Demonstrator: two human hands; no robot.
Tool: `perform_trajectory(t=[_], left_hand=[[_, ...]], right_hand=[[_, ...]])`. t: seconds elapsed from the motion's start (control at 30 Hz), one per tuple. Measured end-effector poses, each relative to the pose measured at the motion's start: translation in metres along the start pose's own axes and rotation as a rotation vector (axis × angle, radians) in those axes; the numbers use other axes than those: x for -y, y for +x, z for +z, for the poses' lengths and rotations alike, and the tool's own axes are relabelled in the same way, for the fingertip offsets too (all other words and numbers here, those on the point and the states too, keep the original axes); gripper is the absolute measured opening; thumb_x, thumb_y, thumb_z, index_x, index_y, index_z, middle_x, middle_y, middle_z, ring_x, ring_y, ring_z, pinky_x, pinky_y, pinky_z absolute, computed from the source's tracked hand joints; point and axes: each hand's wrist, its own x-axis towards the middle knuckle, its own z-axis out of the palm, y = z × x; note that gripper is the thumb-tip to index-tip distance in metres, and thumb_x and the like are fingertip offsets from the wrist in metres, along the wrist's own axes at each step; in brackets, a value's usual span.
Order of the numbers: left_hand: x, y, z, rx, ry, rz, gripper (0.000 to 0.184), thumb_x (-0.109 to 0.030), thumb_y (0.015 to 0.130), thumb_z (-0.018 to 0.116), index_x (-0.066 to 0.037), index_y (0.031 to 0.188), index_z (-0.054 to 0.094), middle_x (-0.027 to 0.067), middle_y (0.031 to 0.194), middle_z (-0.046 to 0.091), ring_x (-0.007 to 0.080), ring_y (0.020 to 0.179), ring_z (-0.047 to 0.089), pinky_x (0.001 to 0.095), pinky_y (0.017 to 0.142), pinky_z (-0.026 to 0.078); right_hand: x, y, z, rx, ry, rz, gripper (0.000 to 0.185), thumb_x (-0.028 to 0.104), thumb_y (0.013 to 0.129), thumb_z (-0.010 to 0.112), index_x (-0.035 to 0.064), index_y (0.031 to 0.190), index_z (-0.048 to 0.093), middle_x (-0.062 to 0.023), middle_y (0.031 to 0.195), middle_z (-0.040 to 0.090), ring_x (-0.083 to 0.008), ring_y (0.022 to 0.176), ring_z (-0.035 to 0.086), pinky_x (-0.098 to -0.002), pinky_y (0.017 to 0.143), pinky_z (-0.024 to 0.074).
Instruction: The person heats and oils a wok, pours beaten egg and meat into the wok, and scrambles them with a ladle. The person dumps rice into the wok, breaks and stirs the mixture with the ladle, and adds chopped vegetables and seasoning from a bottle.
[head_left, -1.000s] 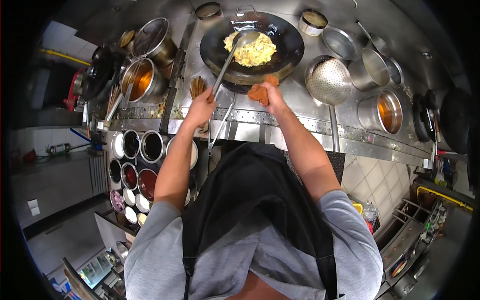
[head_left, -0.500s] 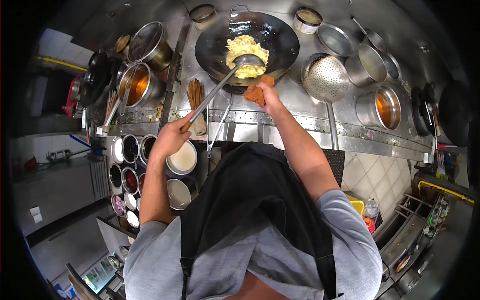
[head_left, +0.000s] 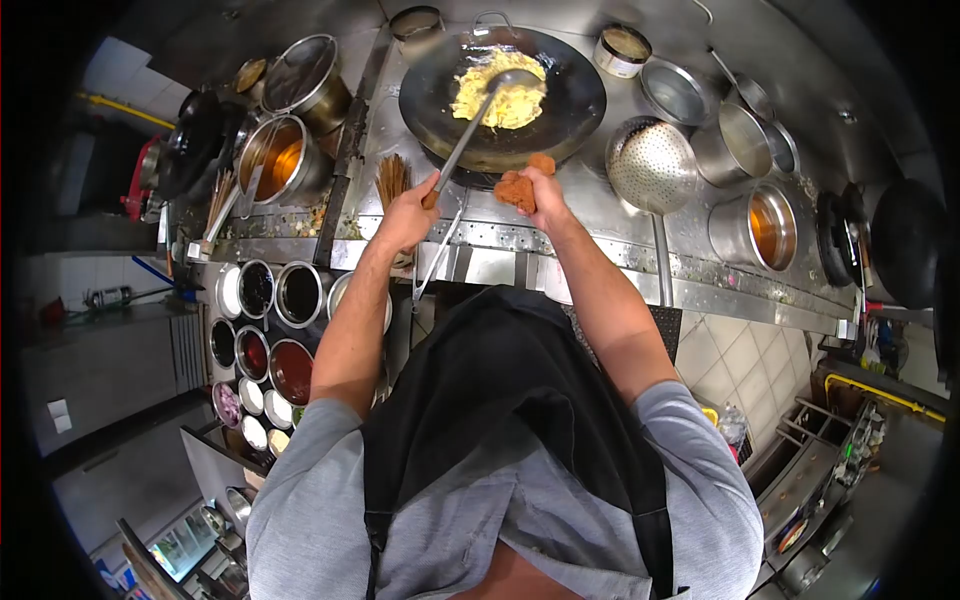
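My left hand (head_left: 408,221) is wrapped round the wooden end of a long-handled ladle (head_left: 467,139). The ladle's bowl lies on yellow scrambled egg (head_left: 478,98) in a large dark wok (head_left: 425,110). My right hand (head_left: 546,197) is closed on a bunched reddish-brown cloth (head_left: 515,191) at the wok's near rim. Whether the cloth grips the rim, I cannot tell. Just beyond my left hand stands a bamboo brush (head_left: 392,178), partly hidden by that hand. Metal tongs (head_left: 440,250) hang over the counter's front edge between my hands.
A perforated strainer (head_left: 652,167) rests right of the wok, near several steel pots (head_left: 733,140). At the left, a pot of amber liquid (head_left: 273,160) stands by a tall pot (head_left: 310,80). Several sauce containers (head_left: 298,295) fill the area below left.
My left hand has moved forward and right with the ladle, its bowl now farther up the wok. The egg looks more spread out. My right hand keeps hold of the cloth.
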Motion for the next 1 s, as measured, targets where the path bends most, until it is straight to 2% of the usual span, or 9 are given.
perform_trajectory(t=[0.03, 0.13, 0.23, 0.43, 0.47, 0.57, 0.77, 0.83, 1.0], left_hand=[[-0.009, -0.010, -0.009, 0.055, 0.022, -0.018, 0.066, -0.012, 0.085, 0.066, -0.016, 0.148, 0.046, 0.0216, 0.110, 0.069, 0.0299, 0.094, 0.068, 0.0334, 0.087, 0.050], [-0.004, -0.038, -0.030, 0.138, -0.035, 0.036, 0.069, -0.007, 0.087, 0.066, -0.019, 0.151, 0.044, 0.0012, 0.085, 0.059, 0.0111, 0.062, 0.051, 0.0275, 0.060, 0.046], [-0.002, -0.071, -0.063, 0.186, -0.021, -0.033, 0.069, -0.006, 0.086, 0.066, -0.020, 0.150, 0.045, -0.0016, 0.082, 0.054, 0.0072, 0.055, 0.043, 0.0250, 0.052, 0.041], [0.014, -0.084, -0.108, 0.032, 0.112, 0.140, 0.067, -0.006, 0.085, 0.067, -0.014, 0.148, 0.047, 0.0063, 0.097, 0.068, 0.0176, 0.077, 0.060, 0.0307, 0.075, 0.051], [0.011, -0.076, -0.109, 0.052, 0.235, 0.029, 0.065, -0.007, 0.084, 0.069, -0.010, 0.146, 0.048, 0.0124, 0.111, 0.070, 0.0206, 0.091, 0.063, 0.0313, 0.088, 0.049], [-0.002, -0.053, -0.078, -0.083, 0.293, -0.052, 0.065, -0.008, 0.085, 0.069, -0.008, 0.146, 0.048, 0.0152, 0.115, 0.068, 0.0205, 0.093, 0.064, 0.0308, 0.088, 0.049], [0.003, -0.037, -0.039, -0.224, 0.018, 0.034, 0.062, -0.009, 0.087, 0.068, -0.007, 0.146, 0.048, 0.0142, 0.114, 0.070, 0.0195, 0.088, 0.065, 0.0312, 0.080, 0.052], [0.020, -0.027, -0.028, -0.314, 0.104, 0.201, 0.062, -0.009, 0.087, 0.068, -0.006, 0.146, 0.047, 0.0126, 0.105, 0.070, 0.0173, 0.078, 0.062, 0.0309, 0.071, 0.052], [0.015, -0.032, -0.023, -0.149, 0.047, 0.048, 0.063, -0.009, 0.087, 0.068, -0.007, 0.147, 0.047, 0.0086, 0.080, 0.062, 0.0133, 0.053, 0.047, 0.0322, 0.056, 0.046]], right_hand=[[-0.002, 0.004, -0.003, 0.023, 0.010, -0.006, 0.026, 0.024, 0.093, 0.054, 0.0046, 0.105, 0.065, -0.0086, 0.093, 0.071, -0.0189, 0.071, 0.068, -0.0303, 0.042, 0.0437], [-0.006, 0.011, -0.007, 0.044, 0.017, 0.003, 0.026, 0.025, 0.092, 0.055, 0.0053, 0.106, 0.064, -0.0083, 0.092, 0.070, -0.0193, 0.069, 0.067, -0.0309, 0.043, 0.0437], [-0.006, 0.013, -0.006, -0.025, 0.002, 0.006, 0.026, 0.025, 0.091, 0.056, 0.0061, 0.109, 0.062, -0.0081, 0.093, 0.070, -0.0203, 0.068, 0.067, -0.0323, 0.042, 0.0435], [-0.009, 0.015, -0.009, -0.015, -0.013, 0.000, 0.028, 0.029, 0.094, 0.055, 0.0073, 0.109, 0.064, -0.0079, 0.097, 0.071, -0.0203, 0.072, 0.068, -0.0314, 0.043, 0.0426], [-0.010, 0.015, -0.009, 0.000, -0.006, 0.002, 0.028, 0.029, 0.094, 0.055, 0.0074, 0.109, 0.064, -0.0080, 0.097, 0.071, -0.0202, 0.072, 0.068, -0.0312, 0.043, 0.0425], [-0.008, 0.014, -0.009, 0.041, -0.019, -0.003, 0.029, 0.029, 0.094, 0.055, 0.0071, 0.110, 0.063, -0.0084, 0.097, 0.071, -0.0198, 0.071, 0.068, -0.0302, 0.040, 0.0417], [-0.008, 0.012, -0.005, -0.060, -0.041, -0.006, 0.033, 0.029, 0.095, 0.053, 0.0041, 0.114, 0.061, -0.0087, 0.098, 0.072, -0.0198, 0.071, 0.068, -0.0299, 0.039, 0.0410], [-0.008, 0.012, -0.008, -0.011, -0.024, 0.001, 0.028, 0.029, 0.092, 0.057, 0.0079, 0.109, 0.064, -0.0061, 0.093, 0.071, -0.0191, 0.071, 0.068, -0.0315, 0.044, 0.0449], [-0.008, 0.016, -0.009, 0.005, -0.041, 0.012, 0.031, 0.032, 0.095, 0.053, 0.0077, 0.111, 0.064, -0.0065, 0.097, 0.072, -0.0197, 0.074, 0.068, -0.0306, 0.042, 0.0435]])
